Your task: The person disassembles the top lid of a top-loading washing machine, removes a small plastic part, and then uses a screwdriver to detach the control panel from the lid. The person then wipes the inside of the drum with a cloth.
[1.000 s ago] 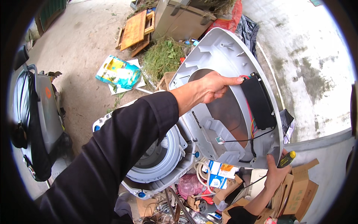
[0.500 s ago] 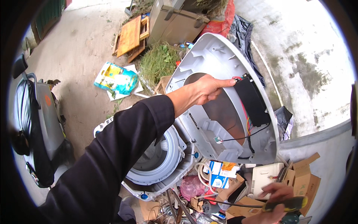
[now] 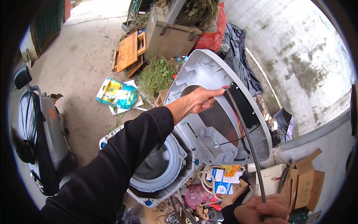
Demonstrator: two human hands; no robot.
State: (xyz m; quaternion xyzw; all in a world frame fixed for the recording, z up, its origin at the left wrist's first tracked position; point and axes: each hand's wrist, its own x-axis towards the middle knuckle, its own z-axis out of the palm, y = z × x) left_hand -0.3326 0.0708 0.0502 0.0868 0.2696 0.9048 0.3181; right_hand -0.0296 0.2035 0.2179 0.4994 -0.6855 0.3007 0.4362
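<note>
A light-grey washing machine top cover (image 3: 197, 61) stands tilted up, its underside toward me. A black control box (image 3: 244, 108) is fixed inside it, with coloured wires beside it. My left hand (image 3: 203, 100) reaches across the cover's opening. Its thumb points to the upper end of the box, while its fingers are curled; what they hold, if anything, is hidden. At lower right my right hand (image 3: 264, 210) is closed round a screwdriver (image 3: 253, 153), whose handle the fingers cover. The long shaft slants up across the box to near my left thumb. Below my left forearm sits the open washer tub (image 3: 175, 151).
Several cardboard boxes (image 3: 304, 183), a coiled pale hose (image 3: 204, 179) and loose parts crowd the lower right. Left stands a scooter-like vehicle (image 3: 52, 127). A teal-and-yellow bag (image 3: 121, 93), cut grass (image 3: 158, 74) and a wooden stool (image 3: 128, 52) lie beyond. A wall (image 3: 298, 44) rises at right.
The screwdriver has swung up from lying sideways at lower right, and its tip is now by my left thumb. My left hand keeps its place at the box; the view has shifted slightly.
</note>
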